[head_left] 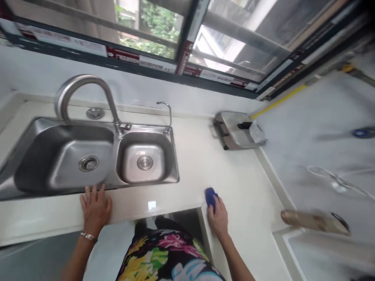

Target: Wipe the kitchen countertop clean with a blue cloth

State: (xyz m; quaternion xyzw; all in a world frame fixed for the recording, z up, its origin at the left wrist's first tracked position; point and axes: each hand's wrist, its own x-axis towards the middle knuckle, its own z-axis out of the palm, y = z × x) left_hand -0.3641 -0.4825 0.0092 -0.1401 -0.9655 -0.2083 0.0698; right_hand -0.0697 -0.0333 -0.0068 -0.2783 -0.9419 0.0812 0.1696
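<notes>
My right hand [218, 218] grips a dark blue cloth [211, 196] and presses it on the white countertop [190, 156], close to the inner front corner. Flat on the counter's front strip rests my left hand [95, 208], fingers spread, the fingertips reaching the rim of the steel double sink [175, 168]. The sink's large basin [67, 164] lies just beyond that hand, and the small basin [143, 150] is between the two hands, farther back. Part of the cloth is covered by my right fingers.
A tall curved faucet [88, 78] and a thin small tap [168, 113] rise behind the basins. An electric pan with a glass lid [240, 130] stands at the back right. Along the right wall are a brown roll-like object [315, 221] and a white cable [336, 177]. Windows line the back.
</notes>
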